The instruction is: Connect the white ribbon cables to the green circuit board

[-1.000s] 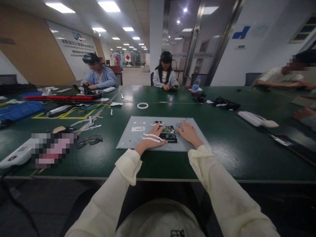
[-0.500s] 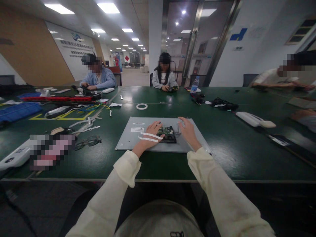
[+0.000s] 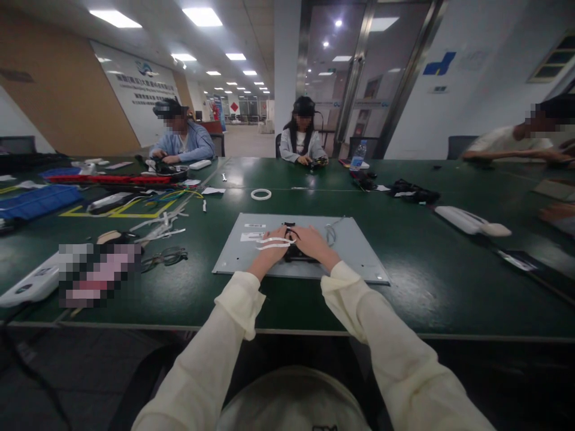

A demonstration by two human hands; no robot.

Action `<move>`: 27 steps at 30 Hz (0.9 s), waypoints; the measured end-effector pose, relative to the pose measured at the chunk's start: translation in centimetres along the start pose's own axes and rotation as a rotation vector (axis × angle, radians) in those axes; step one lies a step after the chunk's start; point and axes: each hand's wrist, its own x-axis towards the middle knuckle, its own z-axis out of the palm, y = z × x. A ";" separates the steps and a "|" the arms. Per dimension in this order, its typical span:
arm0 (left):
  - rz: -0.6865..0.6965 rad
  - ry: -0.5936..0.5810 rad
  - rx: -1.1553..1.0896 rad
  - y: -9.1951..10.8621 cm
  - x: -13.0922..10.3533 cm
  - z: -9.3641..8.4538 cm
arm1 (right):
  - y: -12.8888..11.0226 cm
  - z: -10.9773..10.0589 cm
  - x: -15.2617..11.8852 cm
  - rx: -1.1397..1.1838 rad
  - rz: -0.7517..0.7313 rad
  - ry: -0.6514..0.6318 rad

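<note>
With left hand [image 3: 273, 246] and right hand [image 3: 311, 240] together over black device [image 3: 297, 256] on grey panel [image 3: 359, 254] on counter [image 3: 422, 263], apparently handling it; cannot tell if gripping. Probably calls next for a light touch.

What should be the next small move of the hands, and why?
Perhaps the right hand should peel one white strip off the left hand: two lie across it, close to the right hand, and the cable on the panel seems loose.
</note>
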 end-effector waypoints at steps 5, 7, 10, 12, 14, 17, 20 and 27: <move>-0.055 -0.008 0.000 0.2 -0.4 -0.1 | -0.1 0.0 -0.5 -0.028 0.063 -0.013; -0.068 -0.027 0.009 0.3 -0.5 -0.2 | -0.2 -0.2 -0.5 -0.060 0.099 -0.030; -0.089 -0.089 0.047 0.5 -0.6 -0.3 | -0.4 -0.5 -0.5 -0.106 0.118 -0.052; -0.115 -0.131 0.105 0.6 -0.7 -0.3 | -0.4 -0.6 -0.5 -0.135 0.127 -0.066; -0.153 -0.160 0.179 0.7 -0.8 -0.4 | -0.4 -0.6 -0.5 -0.153 0.132 -0.075; -0.196 -0.191 0.266 1.0 -0.8 -0.5 | -0.3 -0.6 -0.5 -0.160 0.133 -0.078; -0.206 -0.214 0.285 1.1 -0.8 -0.7 | -0.4 -0.6 -0.6 -0.164 0.136 -0.077; -0.202 -0.148 0.287 1.1 -1.1 -0.6 | -0.4 -0.7 -0.5 -0.173 0.158 -0.053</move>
